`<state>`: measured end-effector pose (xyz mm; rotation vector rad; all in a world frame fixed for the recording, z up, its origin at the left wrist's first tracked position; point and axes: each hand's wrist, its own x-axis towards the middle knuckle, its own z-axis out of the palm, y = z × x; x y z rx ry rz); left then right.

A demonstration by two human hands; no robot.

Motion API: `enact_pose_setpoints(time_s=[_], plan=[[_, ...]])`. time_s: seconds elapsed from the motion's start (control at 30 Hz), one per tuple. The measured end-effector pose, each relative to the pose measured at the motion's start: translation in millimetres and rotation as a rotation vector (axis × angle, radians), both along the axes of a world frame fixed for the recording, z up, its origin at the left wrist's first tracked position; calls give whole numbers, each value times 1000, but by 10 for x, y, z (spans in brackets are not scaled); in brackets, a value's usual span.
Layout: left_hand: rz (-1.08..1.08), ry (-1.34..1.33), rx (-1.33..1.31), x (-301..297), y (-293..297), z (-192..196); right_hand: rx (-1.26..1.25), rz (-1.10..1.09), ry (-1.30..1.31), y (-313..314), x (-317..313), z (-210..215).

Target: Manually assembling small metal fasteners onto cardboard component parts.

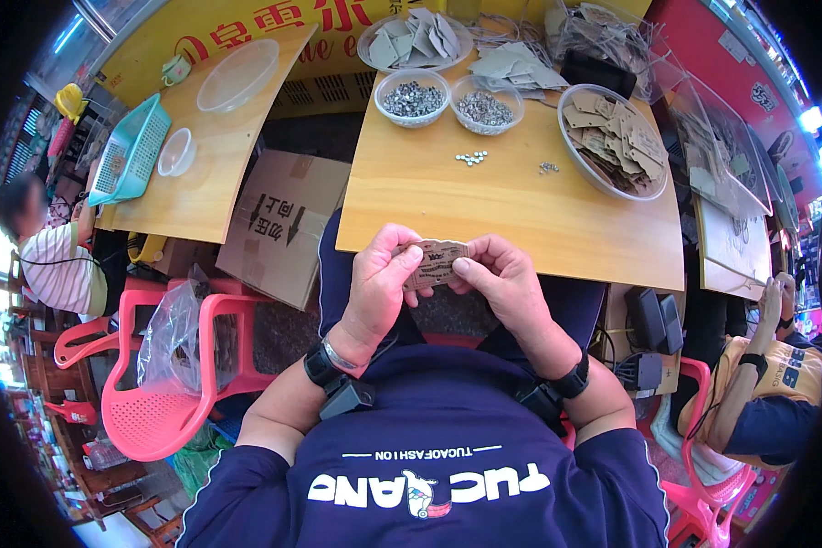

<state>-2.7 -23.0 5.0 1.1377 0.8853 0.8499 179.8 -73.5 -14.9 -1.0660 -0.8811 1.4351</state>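
Note:
Just past the near edge of the wooden table (411,201), a brown card (437,263) with dark print is held in front of me. My left hand (381,274) pinches its left end between thumb and fingers. On the right end, my right hand (504,274) grips it with the thumb pressed on the face. Two clear bowls (413,122) (487,131) hold small metal pieces. Farther right a larger bowl (644,194) is full of brown cards. Loose on the tabletop lie a small pile of shiny round pieces (471,159) and a smaller cluster (548,168).
Grey cards (416,41) fill a bowl at the back, beside more stacked ones (511,66). A dark flat object (598,73) lies near them. Left are a teal basket (128,151), a carton (283,228) and a pink chair (164,420). People sit at both sides.

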Motion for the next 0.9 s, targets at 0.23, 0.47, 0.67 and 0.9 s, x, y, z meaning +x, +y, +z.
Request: enact_pose_setpoints(time_s=[0.23,0.47,0.67,0.9], plan=[[14,-16,44,-21,-28,-25,4,25,-85,-1,21,69],[-285,66,208,-296,102,171,513,44,-693,-12,166,206],[-686,168,254,-373,464,488,1154,107,-1011,6,174,412],[-986,178,-118,-142,360,222,1312,132,-1133,-4,185,478]])
